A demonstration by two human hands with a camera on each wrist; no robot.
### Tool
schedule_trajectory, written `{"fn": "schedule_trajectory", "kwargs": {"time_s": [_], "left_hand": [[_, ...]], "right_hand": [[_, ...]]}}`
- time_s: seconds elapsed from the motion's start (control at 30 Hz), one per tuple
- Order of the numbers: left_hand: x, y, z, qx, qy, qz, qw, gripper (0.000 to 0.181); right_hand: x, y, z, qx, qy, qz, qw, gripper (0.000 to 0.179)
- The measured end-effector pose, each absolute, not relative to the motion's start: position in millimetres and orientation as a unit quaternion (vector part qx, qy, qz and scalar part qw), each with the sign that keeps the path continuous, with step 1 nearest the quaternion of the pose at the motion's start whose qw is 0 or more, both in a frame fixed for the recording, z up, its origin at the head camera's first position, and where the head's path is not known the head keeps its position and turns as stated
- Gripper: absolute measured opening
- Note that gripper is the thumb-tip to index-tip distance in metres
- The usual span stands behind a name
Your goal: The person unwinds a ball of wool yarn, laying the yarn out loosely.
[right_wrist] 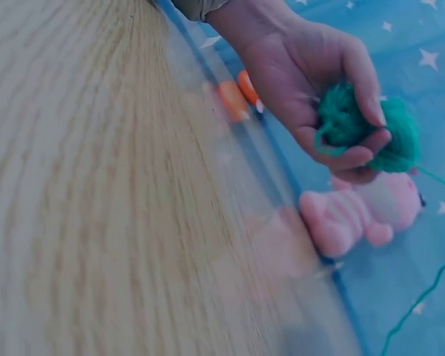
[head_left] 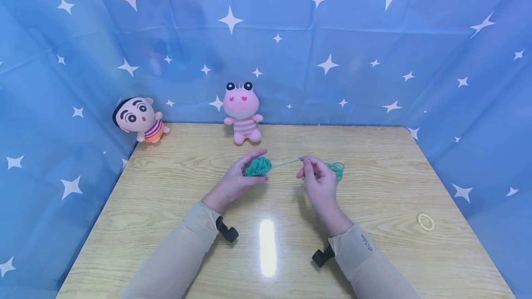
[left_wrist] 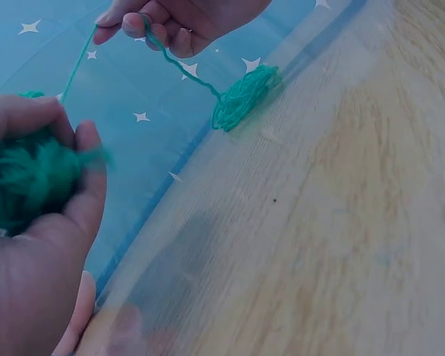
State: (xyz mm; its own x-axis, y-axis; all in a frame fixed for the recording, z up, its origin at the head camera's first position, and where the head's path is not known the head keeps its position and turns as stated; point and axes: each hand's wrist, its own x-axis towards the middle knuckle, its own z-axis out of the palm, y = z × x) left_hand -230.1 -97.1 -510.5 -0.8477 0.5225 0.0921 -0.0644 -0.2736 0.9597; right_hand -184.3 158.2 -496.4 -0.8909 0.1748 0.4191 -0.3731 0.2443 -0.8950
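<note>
A wound ball of green yarn [head_left: 258, 167] is gripped in my left hand [head_left: 238, 180], thumb and fingers curled round its sides. From it a single strand [head_left: 286, 164] runs taut to my right hand [head_left: 320, 180], which pinches it between thumb and forefinger above the table. In the left wrist view the strand carries on from the right hand down to a loose green skein [left_wrist: 246, 98] on the wood. The skein shows partly behind the right hand in the head view. Only a fingertip's edge of the right hand appears in its own wrist view.
A pink striped plush toy [head_left: 245, 113] sits at the table's back edge, and a dark-haired plush doll [head_left: 141, 119] at the back left corner. A pale yellow ring [head_left: 425, 222] lies on the wooden table [head_left: 374, 262] at the right. A starry blue curtain [head_left: 287, 73] hangs behind.
</note>
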Motion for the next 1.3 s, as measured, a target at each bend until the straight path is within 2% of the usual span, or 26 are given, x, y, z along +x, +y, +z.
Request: {"fn": "schedule_trajectory", "kwargs": {"time_s": [0.07,0.17,0.23,0.8,0.9,1.07,1.3], "left_hand": [[-229.7,-97.2,-510.8,0.206,0.578,0.764,0.2,0.068],[-228.9,-96.7,-510.2,0.212,0.577,0.759,0.216,0.042],[-228.3,-96.4,-509.7,0.207,0.572,0.762,0.223,0.033],[-229.5,-97.4,-510.0,0.153,0.581,0.769,0.217,0.048],[-228.9,-98.1,-510.0,0.138,0.592,0.767,0.204,0.039],[-229.7,-101.8,-510.8,0.134,0.577,0.781,0.198,0.01],[-231.4,-105.5,-511.4,0.166,0.514,0.809,0.231,0.015]], "right_hand": [[-184.9,159.1,-496.5,0.067,-0.755,0.611,0.228,0.023],[-185.6,159.8,-497.2,0.071,-0.753,0.612,0.23,0.023],[-185.8,160.1,-497.6,0.075,-0.753,0.612,0.23,0.023],[-191.8,184.4,-490.1,-0.005,-0.74,0.623,0.255,0.027],[-195.0,195.0,-488.5,-0.023,-0.741,0.615,0.268,0.028],[-203.6,211.2,-486.9,-0.056,-0.732,0.614,0.289,0.029],[-211.5,227.6,-489.5,-0.078,-0.725,0.614,0.303,0.029]]}}
